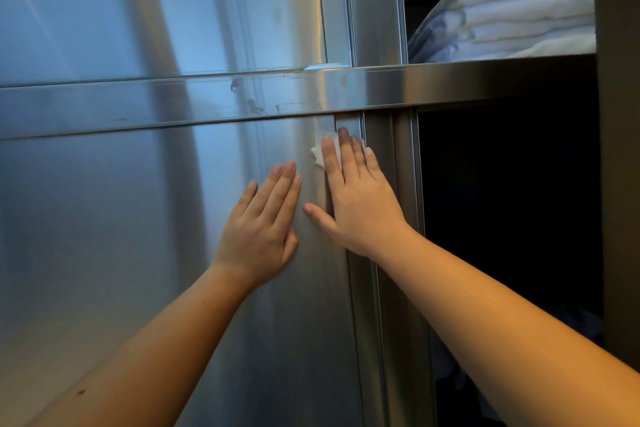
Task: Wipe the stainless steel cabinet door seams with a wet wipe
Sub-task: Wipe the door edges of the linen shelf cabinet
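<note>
Your left hand lies flat on the lower cabinet door, fingers straight and close together, holding nothing. Your right hand is just beside it, also flat. Its straight fingers press the wet wipe against the door's right edge; nothing is pinched or gripped. The white, crumpled wipe shows above and left of the right fingertips. It sits on the vertical seam, just under the horizontal rail.

The brushed steel reflects blue light in vertical bands. The rail carries small dark scuffs near its middle. The upper door is above the rail. To the right, the upper shelf holds folded white towels. The lower compartment stands open and dark, and its contents cannot be made out.
</note>
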### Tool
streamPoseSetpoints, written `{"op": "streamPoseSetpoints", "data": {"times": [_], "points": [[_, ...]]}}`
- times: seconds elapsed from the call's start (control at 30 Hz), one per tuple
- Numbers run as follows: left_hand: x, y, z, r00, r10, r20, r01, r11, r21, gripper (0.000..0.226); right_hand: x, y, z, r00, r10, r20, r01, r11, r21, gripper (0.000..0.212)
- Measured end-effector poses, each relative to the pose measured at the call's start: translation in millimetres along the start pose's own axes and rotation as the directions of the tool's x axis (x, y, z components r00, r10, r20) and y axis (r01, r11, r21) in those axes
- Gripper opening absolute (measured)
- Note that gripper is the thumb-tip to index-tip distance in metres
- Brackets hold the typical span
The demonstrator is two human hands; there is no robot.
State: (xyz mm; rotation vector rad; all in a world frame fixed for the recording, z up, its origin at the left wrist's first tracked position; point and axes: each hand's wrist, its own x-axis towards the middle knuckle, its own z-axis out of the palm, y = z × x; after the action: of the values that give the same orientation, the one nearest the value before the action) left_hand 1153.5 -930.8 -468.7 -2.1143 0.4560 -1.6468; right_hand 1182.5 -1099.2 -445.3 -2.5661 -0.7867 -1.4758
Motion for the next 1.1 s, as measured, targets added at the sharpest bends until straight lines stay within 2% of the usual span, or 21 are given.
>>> {"op": "streamPoseSetpoints", "data": {"times": [0.33,0.57,0.7,0.93,1.1], "points": [[-45,32,3,0.992,-0.123,0.006,0.123,0.989,-0.076,0.054,-35,-7,20,1.0,0.006,0.031,-0.009,0.997,0.072,0.086],[-66,55,14,0.982,-0.184,0.034,0.186,0.98,-0.065,0.057,-62,-10,42,0.999,0.021,0.035,-0.023,0.998,0.052,0.084],[-80,66,24,0.983,-0.181,0.002,0.181,0.981,-0.07,0.058,-79,-16,56,0.998,0.043,0.037,-0.045,0.996,0.076,0.083],[-101,72,42,0.987,-0.15,0.051,0.151,0.988,-0.021,0.068,-116,-22,73,0.999,0.031,-0.02,-0.029,0.994,0.106,0.082],[-102,73,47,0.986,-0.158,0.046,0.16,0.987,-0.03,0.07,-86,-19,69,0.995,0.064,-0.079,-0.051,0.986,0.158,0.077]]}}
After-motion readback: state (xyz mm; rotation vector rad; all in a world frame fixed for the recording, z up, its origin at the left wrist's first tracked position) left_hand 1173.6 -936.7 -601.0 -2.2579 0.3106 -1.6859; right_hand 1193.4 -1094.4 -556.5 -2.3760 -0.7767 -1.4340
